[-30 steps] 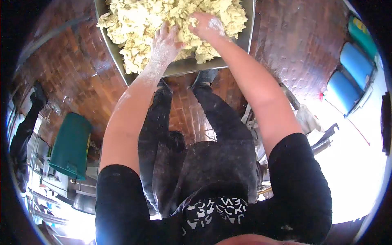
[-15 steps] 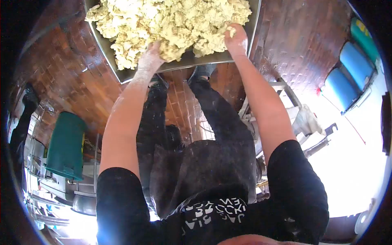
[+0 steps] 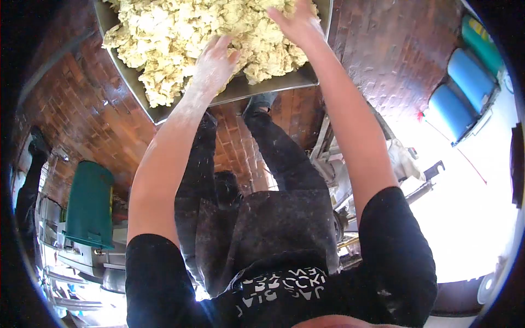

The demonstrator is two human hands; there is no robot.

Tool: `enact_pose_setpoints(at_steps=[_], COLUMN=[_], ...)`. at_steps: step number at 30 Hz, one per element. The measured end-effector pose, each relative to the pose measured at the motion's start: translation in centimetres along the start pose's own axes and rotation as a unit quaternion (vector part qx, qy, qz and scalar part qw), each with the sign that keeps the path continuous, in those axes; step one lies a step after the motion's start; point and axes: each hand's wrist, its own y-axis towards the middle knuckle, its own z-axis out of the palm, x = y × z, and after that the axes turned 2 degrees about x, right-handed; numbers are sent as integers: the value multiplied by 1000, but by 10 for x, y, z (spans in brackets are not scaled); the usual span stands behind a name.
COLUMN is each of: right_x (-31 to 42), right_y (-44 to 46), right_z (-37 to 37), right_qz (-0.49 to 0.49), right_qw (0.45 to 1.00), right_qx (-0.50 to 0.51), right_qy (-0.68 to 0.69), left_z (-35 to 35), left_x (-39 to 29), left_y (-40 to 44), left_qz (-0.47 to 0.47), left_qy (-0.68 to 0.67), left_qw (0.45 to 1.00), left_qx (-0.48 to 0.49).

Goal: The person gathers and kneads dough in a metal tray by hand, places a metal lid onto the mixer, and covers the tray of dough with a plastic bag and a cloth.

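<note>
Pale yellow, crumbly dough (image 3: 164, 41) is heaped in a large metal tray (image 3: 268, 89) at the top of the view. My left hand (image 3: 215, 64), dusted white, rests at the near edge of the heap with its fingers apart, touching the dough. Over the right part of the heap, my right hand (image 3: 298, 24) is spread with its thumb held away from the fingers. Nothing shows in its grasp. The tips of its upper fingers are cut off by the top of the frame.
A green bin (image 3: 89, 205) stands on the left, near another person's dark-clad leg (image 3: 30, 186). Blue bins (image 3: 451, 112) and a green one (image 3: 481, 46) line the right. A metal frame (image 3: 322, 139) stands beside my legs on the brick floor (image 3: 383, 60).
The tray and dough have shifted left and slightly down in view. My right hand has moved up from the tray's right side and spread open; my left hand's fingers have reached further onto the dough.
</note>
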Motion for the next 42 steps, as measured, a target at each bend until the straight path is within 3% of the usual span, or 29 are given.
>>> enact_pose_setpoints(at_steps=[1,2,3,4,6,8,10,14,16,19,20,21,22,24,26,28,30,32,35,37,39,42], right_x=[-1,41,82,71,38,5,-31,-35,-31,-14,-25,-40,-36,-27,15,4,10,5,-1,-4,-7,3], right_y=[9,24,41,48,58,25,5,32,73,96,102,117,123,110,93,29,-25,-68,-95,-98,-96,-91], right_z=[44,16,-20,-11,8,-16,-21,-60,-53,-31,-16,-1,0,-4,-15,28,30,23,19,18,23,28], right_qz=[42,107,167,253,408,169,-38,14,94,111,6,-104,-206,-20,162,-33,-57,-19,14,16,5,8], right_qw=[997,982,927,928,875,968,990,994,980,973,906,774,583,808,931,994,969,960,947,944,939,930], right_qx=[-56,115,281,264,211,169,127,109,164,187,318,422,493,419,288,90,196,217,249,254,251,258], right_qy=[-20,-105,-184,-72,151,77,-52,11,-62,-79,-279,-461,-612,-414,-154,-47,-137,-177,-204,-210,-237,-262], left_z=[13,21,24,27,47,53,58,46,54,76,84,88,90,92,93,84,64,21,-33,-83,-111,-124], left_x=[-7,-15,-25,-28,-22,-9,0,-27,-22,-8,-3,3,4,0,0,-7,-2,-9,14,23,33,55], left_y=[14,25,37,47,47,51,51,47,47,56,59,64,70,83,84,83,73,45,23,42,71,88], left_qz=[29,-9,-47,-84,-97,-93,-66,-69,-54,-45,-53,-33,-36,-38,-49,-68,-23,-12,49,69,42,-48], left_qy=[-8,-2,6,14,-11,-22,40,137,155,167,173,202,210,222,221,180,139,93,158,319,394,331], left_qw=[999,1000,999,996,995,994,995,980,978,979,978,971,965,952,947,958,962,972,986,933,899,939], left_qx=[-18,1,19,39,36,46,63,126,127,106,102,125,153,209,227,214,235,215,14,-151,-186,-76])
